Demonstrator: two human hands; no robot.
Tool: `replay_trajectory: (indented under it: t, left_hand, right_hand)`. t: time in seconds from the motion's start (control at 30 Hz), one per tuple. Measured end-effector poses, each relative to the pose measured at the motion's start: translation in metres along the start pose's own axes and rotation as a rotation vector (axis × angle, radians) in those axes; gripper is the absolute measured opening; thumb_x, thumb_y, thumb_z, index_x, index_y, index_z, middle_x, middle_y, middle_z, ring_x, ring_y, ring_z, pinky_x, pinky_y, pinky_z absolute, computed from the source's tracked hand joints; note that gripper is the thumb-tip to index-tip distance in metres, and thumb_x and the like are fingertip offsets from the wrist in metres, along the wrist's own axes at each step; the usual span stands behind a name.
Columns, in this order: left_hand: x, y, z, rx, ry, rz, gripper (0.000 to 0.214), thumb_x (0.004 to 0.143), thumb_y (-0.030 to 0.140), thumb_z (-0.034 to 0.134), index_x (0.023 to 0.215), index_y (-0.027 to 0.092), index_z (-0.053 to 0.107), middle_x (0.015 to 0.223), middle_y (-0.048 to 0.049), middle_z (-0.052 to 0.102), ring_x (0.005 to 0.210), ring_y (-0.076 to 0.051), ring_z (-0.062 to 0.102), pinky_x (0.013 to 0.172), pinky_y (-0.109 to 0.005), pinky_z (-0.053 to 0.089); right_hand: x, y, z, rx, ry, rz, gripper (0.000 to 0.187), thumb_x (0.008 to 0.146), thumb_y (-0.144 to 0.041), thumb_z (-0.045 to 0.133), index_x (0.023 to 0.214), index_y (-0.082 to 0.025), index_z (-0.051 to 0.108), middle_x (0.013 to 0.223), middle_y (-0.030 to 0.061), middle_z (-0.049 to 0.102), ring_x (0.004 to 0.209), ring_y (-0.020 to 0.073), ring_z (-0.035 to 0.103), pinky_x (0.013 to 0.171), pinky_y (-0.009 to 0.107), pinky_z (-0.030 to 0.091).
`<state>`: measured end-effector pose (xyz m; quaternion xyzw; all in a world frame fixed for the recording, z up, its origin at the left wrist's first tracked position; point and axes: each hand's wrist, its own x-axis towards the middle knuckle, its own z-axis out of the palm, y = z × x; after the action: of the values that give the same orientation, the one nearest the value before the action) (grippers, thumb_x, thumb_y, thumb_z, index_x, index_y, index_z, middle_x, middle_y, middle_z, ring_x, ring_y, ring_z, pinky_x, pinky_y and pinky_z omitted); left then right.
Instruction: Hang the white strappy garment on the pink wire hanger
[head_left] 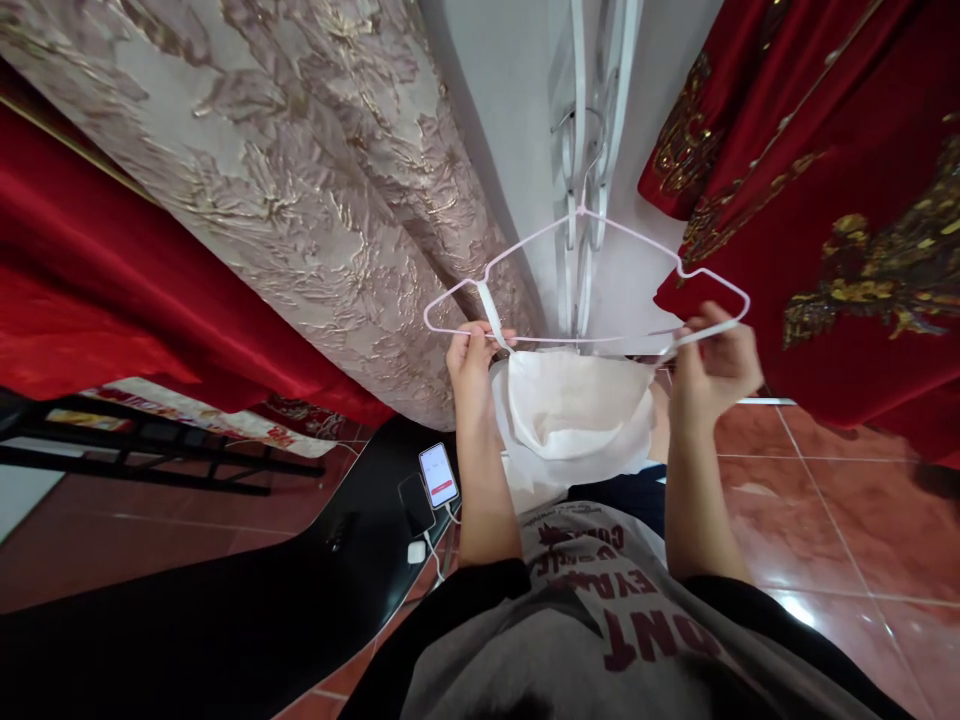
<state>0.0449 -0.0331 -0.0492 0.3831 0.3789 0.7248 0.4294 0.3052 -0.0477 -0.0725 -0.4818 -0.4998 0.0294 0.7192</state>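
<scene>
"Brocade (322, 200) hangs to the left, beige and textured. What's ahead?"

"Pink clothes hanger (581, 211), with a white garment (577, 400) under its lower bar (551, 339)."

"How are they held?"

"Right grip (716, 365) pinches the hanger's right corner; blur hides anything caught with it. Left grip (474, 350) pinches the lower bar, beside a white strap (492, 312) running up to the hanger's left notch."

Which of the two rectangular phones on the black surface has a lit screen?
The pale-screened phone, nearer the left hand; the black-screened phone is unlit.
</scene>
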Motion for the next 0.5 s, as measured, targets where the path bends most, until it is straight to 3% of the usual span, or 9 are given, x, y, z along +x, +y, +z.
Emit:
replay_trajectory:
  t: [0.07, 0.13, 0.27, 0.4, 0.5]
  left_hand:
    - [0.000, 0.001, -0.003, 0.003, -0.013, 0.015, 0.045, 0.085, 0.063, 0.079, 0.088, 0.021, 0.063, 0.076, -0.0038, 0.079, 0.064, -0.016, 0.073, 0.071, -0.029, 0.058]
    - [0.000, 0.002, -0.005, -0.006, -0.032, 0.034, 0.043, 0.087, 0.061, 0.078, 0.090, 0.021, 0.063, 0.077, -0.0034, 0.078, 0.063, -0.015, 0.071, 0.070, -0.029, 0.057]
    - [-0.001, 0.005, -0.007, -0.012, -0.041, 0.043, 0.035, 0.091, 0.053, 0.078, 0.094, 0.023, 0.060, 0.076, -0.0014, 0.076, 0.063, -0.015, 0.069, 0.071, -0.030, 0.057]
    - [0.000, 0.008, -0.006, 0.010, -0.025, 0.015, 0.034, 0.088, 0.044, 0.081, 0.096, 0.025, 0.055, 0.075, 0.0013, 0.074, 0.062, -0.014, 0.067, 0.070, -0.029, 0.055]
    - [0.000, 0.006, -0.007, 0.005, -0.036, -0.013, 0.032, 0.085, 0.038, 0.081, 0.097, 0.025, 0.055, 0.075, 0.0016, 0.074, 0.063, -0.014, 0.067, 0.071, -0.029, 0.055]
  right_hand:
    - [0.010, 0.015, -0.007, 0.061, 0.225, -0.026, 0.038, 0.091, -0.041, 0.077, 0.126, -0.027, 0.072, 0.110, 0.0072, 0.071, 0.103, 0.0263, 0.072, 0.093, 0.049, 0.059]
    - [0.023, 0.023, -0.015, 0.082, 0.244, -0.059, 0.036, 0.088, -0.036, 0.083, 0.122, -0.027, 0.076, 0.111, 0.0091, 0.072, 0.105, 0.0293, 0.072, 0.093, 0.049, 0.058]
    - [0.050, 0.009, -0.019, -0.024, 0.007, -0.070, 0.024, 0.090, -0.035, 0.082, 0.113, -0.028, 0.080, 0.113, 0.0114, 0.075, 0.109, 0.0335, 0.071, 0.096, 0.052, 0.056]
    - [0.067, -0.019, -0.008, -0.066, -0.277, 0.001, 0.014, 0.086, -0.037, 0.084, 0.093, -0.029, 0.075, 0.089, 0.0038, 0.074, 0.086, 0.0269, 0.072, 0.088, 0.050, 0.060]
    - [0.071, -0.033, -0.001, -0.198, -0.360, -0.060, 0.020, 0.081, -0.035, 0.087, 0.089, -0.030, 0.070, 0.085, 0.0035, 0.070, 0.087, 0.0281, 0.069, 0.091, 0.052, 0.058]
